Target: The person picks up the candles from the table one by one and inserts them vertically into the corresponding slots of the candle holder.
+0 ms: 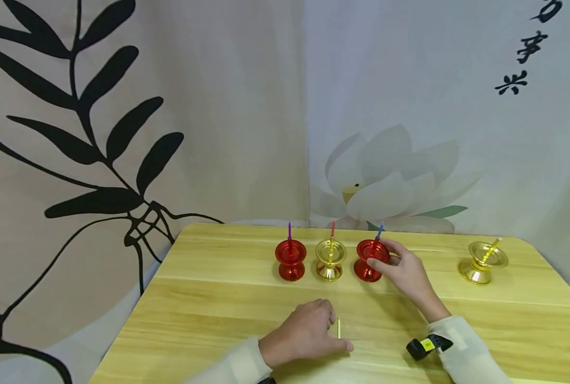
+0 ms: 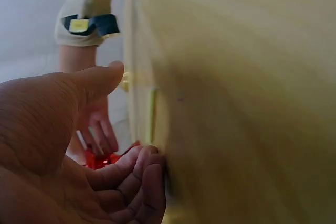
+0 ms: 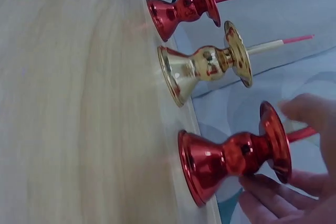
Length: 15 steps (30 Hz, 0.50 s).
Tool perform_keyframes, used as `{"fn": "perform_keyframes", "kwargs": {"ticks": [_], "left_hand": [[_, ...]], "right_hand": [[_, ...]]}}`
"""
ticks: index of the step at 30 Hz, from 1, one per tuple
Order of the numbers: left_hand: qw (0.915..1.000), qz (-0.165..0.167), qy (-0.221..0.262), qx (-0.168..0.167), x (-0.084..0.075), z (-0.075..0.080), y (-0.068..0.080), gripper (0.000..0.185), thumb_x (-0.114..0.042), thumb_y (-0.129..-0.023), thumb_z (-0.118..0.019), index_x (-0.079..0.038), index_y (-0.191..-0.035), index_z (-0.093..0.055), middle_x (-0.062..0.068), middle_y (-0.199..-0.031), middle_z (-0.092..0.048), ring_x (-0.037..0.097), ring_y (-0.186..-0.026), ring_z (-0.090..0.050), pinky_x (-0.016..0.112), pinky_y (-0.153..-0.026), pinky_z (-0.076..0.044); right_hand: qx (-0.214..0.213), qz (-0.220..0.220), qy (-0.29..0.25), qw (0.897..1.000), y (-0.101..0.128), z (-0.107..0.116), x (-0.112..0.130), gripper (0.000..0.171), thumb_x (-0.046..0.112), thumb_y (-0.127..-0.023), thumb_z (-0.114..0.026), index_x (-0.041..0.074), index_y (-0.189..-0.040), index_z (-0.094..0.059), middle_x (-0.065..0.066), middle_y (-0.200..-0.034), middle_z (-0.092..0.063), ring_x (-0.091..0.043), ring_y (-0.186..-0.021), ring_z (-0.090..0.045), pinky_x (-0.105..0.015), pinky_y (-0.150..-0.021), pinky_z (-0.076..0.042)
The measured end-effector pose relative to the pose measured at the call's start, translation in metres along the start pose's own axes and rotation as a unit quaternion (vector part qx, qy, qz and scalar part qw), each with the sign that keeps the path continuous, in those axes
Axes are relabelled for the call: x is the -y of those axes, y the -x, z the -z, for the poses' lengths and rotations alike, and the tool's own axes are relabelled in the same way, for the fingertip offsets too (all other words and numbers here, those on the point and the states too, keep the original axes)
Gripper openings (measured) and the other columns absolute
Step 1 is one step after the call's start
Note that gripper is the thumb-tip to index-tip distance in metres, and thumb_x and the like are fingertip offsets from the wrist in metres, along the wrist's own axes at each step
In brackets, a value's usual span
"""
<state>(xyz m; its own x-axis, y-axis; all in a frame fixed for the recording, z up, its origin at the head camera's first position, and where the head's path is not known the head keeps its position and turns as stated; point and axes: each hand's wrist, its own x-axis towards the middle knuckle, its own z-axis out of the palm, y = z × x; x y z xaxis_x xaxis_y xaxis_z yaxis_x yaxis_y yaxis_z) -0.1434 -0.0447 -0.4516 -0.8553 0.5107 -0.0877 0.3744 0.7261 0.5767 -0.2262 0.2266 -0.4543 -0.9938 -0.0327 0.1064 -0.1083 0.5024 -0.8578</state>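
My right hand (image 1: 407,272) holds a red candle holder (image 1: 367,271) by its dish, thumb at the front and fingers around the far right side. A blue candle (image 1: 380,230) stands in it, leaning slightly right. In the right wrist view, the thumb is by the rim of this red holder (image 3: 202,163) and the fingers are beneath the dish. My left hand (image 1: 304,330) rests low over the table, thumb and fingers apart. Between them lies a thin pale-yellow candle (image 1: 339,328), also visible past the fingertips in the left wrist view as a yellow stick (image 2: 153,114).
Left of the held one stand a gold holder (image 1: 330,272) with a red candle and a red holder (image 1: 292,272) with a purple candle. Far right, another gold holder (image 1: 474,273) carries a tilted yellow candle (image 1: 491,248). A printed curtain (image 1: 246,106) hangs behind the wooden table (image 1: 194,298).
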Motion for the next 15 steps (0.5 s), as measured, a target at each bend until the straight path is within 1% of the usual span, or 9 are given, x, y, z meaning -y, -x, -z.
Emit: {"fn": "perform_keyframes", "kwargs": {"ticks": [2, 4, 5, 7, 9, 11, 13, 14, 15], "left_hand": [[1.0000, 0.005, -0.008, 0.003, 0.001, -0.003, -0.001, 0.055, -0.056, -0.084, -0.094, -0.011, -0.101, -0.067, -0.009, -0.088, -0.058, 0.009, -0.076, -0.053, 0.026, -0.071, -0.050], [0.9998, 0.008, -0.018, 0.004, 0.002, -0.006, -0.002, 0.056, -0.057, -0.084, -0.094, -0.011, -0.102, -0.068, -0.009, -0.089, -0.058, 0.010, -0.078, -0.055, 0.027, -0.072, -0.051], [0.9997, 0.007, -0.023, 0.003, 0.003, -0.007, -0.003, 0.056, -0.058, -0.083, -0.094, -0.011, -0.102, -0.068, -0.008, -0.090, -0.059, 0.011, -0.079, -0.056, 0.027, -0.073, -0.052], [0.9994, 0.004, -0.034, -0.001, 0.004, -0.010, -0.005, 0.057, -0.058, -0.084, -0.094, -0.011, -0.103, -0.069, -0.008, -0.092, -0.060, 0.012, -0.081, -0.058, 0.029, -0.075, -0.053], [0.9991, 0.001, -0.042, -0.003, 0.005, -0.012, -0.007, 0.055, -0.056, -0.085, -0.094, -0.011, -0.105, -0.069, -0.007, -0.093, -0.061, 0.014, -0.083, -0.059, 0.029, -0.077, -0.054], [0.9990, -0.003, -0.045, -0.005, 0.006, -0.012, -0.009, 0.053, -0.052, -0.086, -0.095, -0.010, -0.106, -0.070, -0.007, -0.094, -0.061, 0.013, -0.083, -0.059, 0.029, -0.077, -0.055], [0.9987, -0.008, -0.050, -0.004, 0.007, -0.011, -0.010, 0.050, -0.048, -0.087, -0.095, -0.010, -0.107, -0.070, -0.008, -0.094, -0.061, 0.010, -0.084, -0.058, 0.029, -0.080, -0.055], [0.9986, -0.012, -0.051, -0.003, 0.007, -0.010, -0.011, 0.048, -0.045, -0.087, -0.096, -0.010, -0.106, -0.070, -0.008, -0.093, -0.060, 0.008, -0.084, -0.057, 0.030, -0.082, -0.054], [0.9984, -0.015, -0.053, -0.004, 0.007, -0.010, -0.012, 0.046, -0.043, -0.086, -0.097, -0.011, -0.105, -0.071, -0.009, -0.092, -0.060, 0.007, -0.084, -0.056, 0.030, -0.084, -0.054]], "right_hand": [[0.003, 0.002, 0.007, 1.000, 0.002, 0.005, 0.000, 0.077, 0.034, -0.104, -0.081, -0.001, -0.163, -0.046, -0.028, -0.155, -0.058, -0.045, -0.133, -0.065, -0.035, -0.098, -0.058], [0.003, 0.006, 0.013, 1.000, 0.005, 0.011, -0.002, 0.074, 0.037, -0.106, -0.078, 0.001, -0.162, -0.047, -0.026, -0.155, -0.059, -0.045, -0.134, -0.065, -0.040, -0.100, -0.057], [0.000, 0.009, 0.016, 1.000, 0.007, 0.015, -0.003, 0.071, 0.038, -0.107, -0.076, 0.001, -0.161, -0.049, -0.025, -0.154, -0.059, -0.044, -0.134, -0.065, -0.038, -0.100, -0.057], [-0.012, 0.016, 0.020, 1.000, 0.010, 0.023, -0.005, 0.063, 0.037, -0.108, -0.074, 0.001, -0.156, -0.054, -0.024, -0.151, -0.062, -0.040, -0.132, -0.067, -0.031, -0.098, -0.057], [-0.029, 0.024, 0.029, 0.999, 0.014, 0.033, -0.008, 0.054, 0.034, -0.109, -0.073, 0.001, -0.150, -0.060, -0.023, -0.147, -0.066, -0.028, -0.126, -0.072, -0.021, -0.093, -0.055], [-0.050, 0.034, 0.039, 0.997, 0.017, 0.045, -0.011, 0.046, 0.031, -0.110, -0.072, 0.001, -0.144, -0.065, -0.023, -0.142, -0.069, -0.010, -0.117, -0.072, -0.012, -0.088, -0.052], [-0.072, 0.046, 0.052, 0.995, 0.019, 0.058, -0.015, 0.040, 0.028, -0.110, -0.071, 0.001, -0.139, -0.069, -0.022, -0.135, -0.073, 0.006, -0.108, -0.067, -0.008, -0.084, -0.051], [-0.082, 0.051, 0.058, 0.994, 0.021, 0.065, -0.017, 0.038, 0.028, -0.111, -0.071, 0.001, -0.137, -0.071, -0.021, -0.132, -0.074, 0.013, -0.105, -0.063, -0.007, -0.083, -0.051], [-0.092, 0.054, 0.063, 0.992, 0.023, 0.073, -0.019, 0.037, 0.028, -0.111, -0.071, 0.001, -0.136, -0.072, -0.016, -0.129, -0.075, 0.016, -0.102, -0.060, -0.007, -0.082, -0.050]]}}
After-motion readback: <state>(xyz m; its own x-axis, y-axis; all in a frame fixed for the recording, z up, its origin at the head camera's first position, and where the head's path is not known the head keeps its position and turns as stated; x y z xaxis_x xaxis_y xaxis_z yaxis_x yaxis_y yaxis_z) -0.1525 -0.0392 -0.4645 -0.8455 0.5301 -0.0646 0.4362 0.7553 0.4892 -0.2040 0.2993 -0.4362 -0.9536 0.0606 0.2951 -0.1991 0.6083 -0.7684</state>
